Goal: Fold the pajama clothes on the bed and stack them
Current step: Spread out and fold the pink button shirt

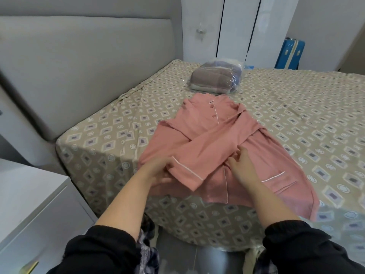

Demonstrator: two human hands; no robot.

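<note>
A person's left hand (158, 172) grips the white-piped cuff end of a pink sleeve (207, 151), fingers curled around the fabric. The right hand (241, 165) lies flat on the same garment just beside it, fingers nearly straight and thumb spread, pressing where the sleeve crosses the front. Both forearms are bare below black knitwear (102, 252).

The sleeve belongs to a pink pajama top (199, 123), spread button-side up on the near corner of the bed (296, 107). Its collar points away from the person. The hem reaches the near edge of the mattress. The sleeve runs diagonally from the far right shoulder across the chest to the left hand. A piped pocket (273, 177) shows to the right of the right hand.

Beyond the collar, close to it, sits a bundle (215, 78) of folded grey and pale cloth in clear plastic. The bed wears a tan sheet printed with diamonds and circles. A grey padded headboard (79, 66) rises on the left. A white nightstand (29, 204) stands at lower left, touching neither hand. White wardrobe doors (237, 26) line the far wall, with a blue suitcase (289, 54) upright beside them.
</note>
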